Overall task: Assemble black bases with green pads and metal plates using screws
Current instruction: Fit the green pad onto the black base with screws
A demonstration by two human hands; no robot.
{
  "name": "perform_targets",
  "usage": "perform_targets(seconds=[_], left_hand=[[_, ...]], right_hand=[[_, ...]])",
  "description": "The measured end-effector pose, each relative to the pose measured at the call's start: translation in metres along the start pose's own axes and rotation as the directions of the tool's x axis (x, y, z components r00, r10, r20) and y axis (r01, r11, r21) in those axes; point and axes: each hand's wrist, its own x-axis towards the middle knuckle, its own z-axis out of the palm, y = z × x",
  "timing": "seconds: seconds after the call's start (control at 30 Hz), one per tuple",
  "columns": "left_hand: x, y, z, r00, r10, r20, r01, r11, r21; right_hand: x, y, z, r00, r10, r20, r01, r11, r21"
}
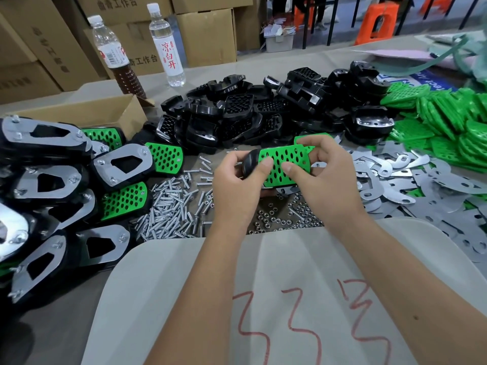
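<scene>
Far left of frame: stack of done units (52, 185), black w/ metal plate screwed on top, green showing at one end. Behind them an open carton (105, 114) and two bottles (163, 43), upper left.

Lower-left centre: screws (168, 209) in a loose heap on the table (263, 67); nuts (276, 219) scattered just right of them, below the hands.

Centre: left hand (237, 183) curled round the rounded end of a black base (250, 164), thumb pressing on the green pad (284, 164). Right hand (329, 169) grips the other end, thumb on pad face, fingers wrapped behind. Both hands closed on the same piece, held above the table just over the screws and nuts. Pad lies flat on the base, looks like it's being seated; no plate or screw on it yet.

Handling, judged: base is rigid moulded plastic, light, glossy so a bit slippery; hold by the end edges as now. Pad is thin, perforated, prob flexible; press w/ thumbs on the face, not the edges, to avoid lifting a corner. Small holes need lining up for the screws.

Upper centre: pile of bare bases (263, 109). Right of frame: green pads (442, 122) heaped upper right, plates (411, 180) spread below them; thin, stiff, edges maybe sharp, pick by the rim.
</scene>
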Motion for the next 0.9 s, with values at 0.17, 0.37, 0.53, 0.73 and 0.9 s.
perform_targets(seconds=[0.17,0.37,0.53,0.73,0.9], left_hand=[[0.002,-0.003,-0.002,1.000,-0.016,-0.005,0.016,1.000,-0.020],[0.002,-0.001,-0.006,0.995,-0.056,0.082,0.071,0.977,-0.201],[0.001,0.001,-0.001,0.984,-0.107,0.144,0.135,0.970,-0.202],[0.003,0.000,0.003,0.998,-0.061,-0.002,0.060,0.990,-0.126],[0.002,0.004,0.003,0.985,-0.160,0.056,0.168,0.971,-0.171]], right_hand=[[0.001,0.000,0.000,0.998,0.043,-0.040,-0.044,0.999,-0.027],[0.000,-0.006,-0.005,0.995,0.089,0.048,-0.091,0.995,0.028],[0.000,-0.009,-0.010,0.954,0.068,0.291,-0.141,0.960,0.240],[-0.005,-0.008,-0.008,0.925,0.093,0.368,-0.233,0.905,0.356],[-0.005,-0.010,-0.009,0.887,0.094,0.453,-0.323,0.826,0.462]])
